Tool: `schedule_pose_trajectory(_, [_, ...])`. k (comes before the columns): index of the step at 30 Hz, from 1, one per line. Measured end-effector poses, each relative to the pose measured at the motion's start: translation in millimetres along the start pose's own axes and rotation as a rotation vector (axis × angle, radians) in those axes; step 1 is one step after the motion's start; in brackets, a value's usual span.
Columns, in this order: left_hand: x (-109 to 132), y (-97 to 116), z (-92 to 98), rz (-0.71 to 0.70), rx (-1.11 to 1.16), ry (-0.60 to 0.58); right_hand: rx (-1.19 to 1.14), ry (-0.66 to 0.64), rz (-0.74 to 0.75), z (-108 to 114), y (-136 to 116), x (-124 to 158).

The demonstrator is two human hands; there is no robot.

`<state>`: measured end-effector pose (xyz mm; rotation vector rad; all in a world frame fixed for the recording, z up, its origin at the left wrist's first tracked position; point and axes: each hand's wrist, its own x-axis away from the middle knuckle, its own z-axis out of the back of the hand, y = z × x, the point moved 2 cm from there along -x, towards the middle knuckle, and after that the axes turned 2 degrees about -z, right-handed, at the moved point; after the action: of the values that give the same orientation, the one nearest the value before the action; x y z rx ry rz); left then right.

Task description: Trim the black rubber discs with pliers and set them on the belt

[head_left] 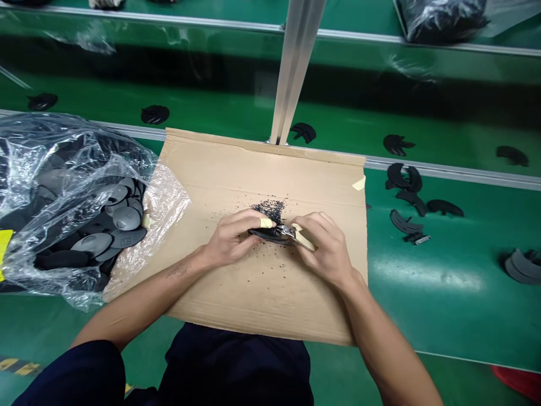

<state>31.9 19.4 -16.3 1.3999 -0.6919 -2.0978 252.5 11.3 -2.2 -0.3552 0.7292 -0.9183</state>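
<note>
My left hand [236, 237], with pale tape round one finger, is closed on a dark curved plastic part [273, 237]. In my right hand [325, 242] are small cutting pliers [302, 237] with cream-coloured handles, and the fingers wrap round them. The metal jaws meet the near-right edge of the part; whether they bite into it I cannot tell. Just beyond my hands lies a heap of tiny black scraps [270, 208], with loose bits scattered around it on a cardboard sheet [262, 304].
A clear plastic bag [84, 152] at the left holds many dark rounded parts [127, 218]. Several curved black pieces [406, 223] lie on the green bench [456, 299] at the right. A metal post [293, 67] rises behind the cardboard, and more black pieces [155, 114] sit along the back.
</note>
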Motion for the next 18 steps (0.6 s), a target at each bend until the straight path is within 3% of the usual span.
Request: schedule_pose_trajectory(18, [1.5,-1.0,-2.1,-0.011,0.094,0.024,0.142,-0.04,0.073,2.9,-3.4,1.7])
